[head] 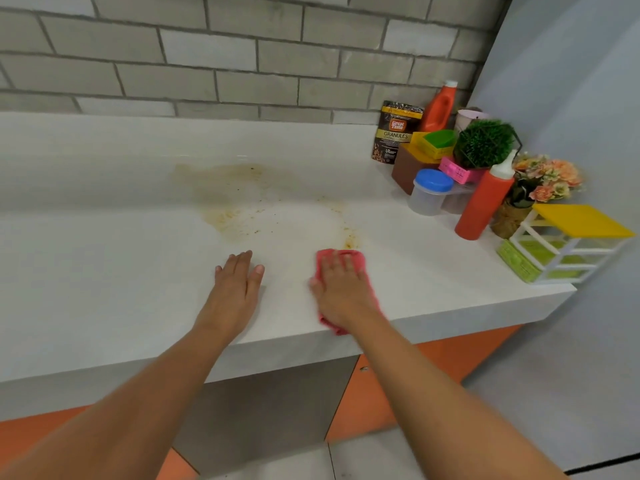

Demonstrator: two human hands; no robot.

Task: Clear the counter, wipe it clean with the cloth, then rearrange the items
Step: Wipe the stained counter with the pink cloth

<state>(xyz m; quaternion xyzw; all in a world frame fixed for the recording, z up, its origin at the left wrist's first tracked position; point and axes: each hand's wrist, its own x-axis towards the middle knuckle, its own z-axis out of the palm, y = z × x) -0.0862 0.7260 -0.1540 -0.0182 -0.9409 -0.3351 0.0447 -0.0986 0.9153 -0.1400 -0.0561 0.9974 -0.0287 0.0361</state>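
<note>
My right hand [341,289] lies flat, fingers spread, pressing the pink cloth [346,259] down on the white counter [104,271]; it grips nothing, the palm simply rests on top. The cloth sits close to the counter's front edge, with one corner hanging just over that edge beneath my wrist. My left hand [237,284] is open too, palm down on the bare counter just left of the cloth, fingers together and holding nothing.

Beyond the cloth, toward the brick wall [242,64], a brownish stain [242,202] spreads over the counter, and a smaller yellow streak [348,239] lies just past the cloth's far edge. Left of the cloth the counter runs wide and open to the frame's border.

Right of the cloth and farther back, the items are crowded into the counter's corner: a red squeeze bottle [483,202] nearest, a blue-lidded clear jar [429,192] behind it, a coffee granules pouch [394,133] and an orange bottle [438,107] against the wall, a round green plant [483,143], a flower bunch [547,178], and a small drawer unit with a yellow top [568,244] standing at the counter's right end by its front edge. Open surface lies between the cloth and the squeeze bottle.
</note>
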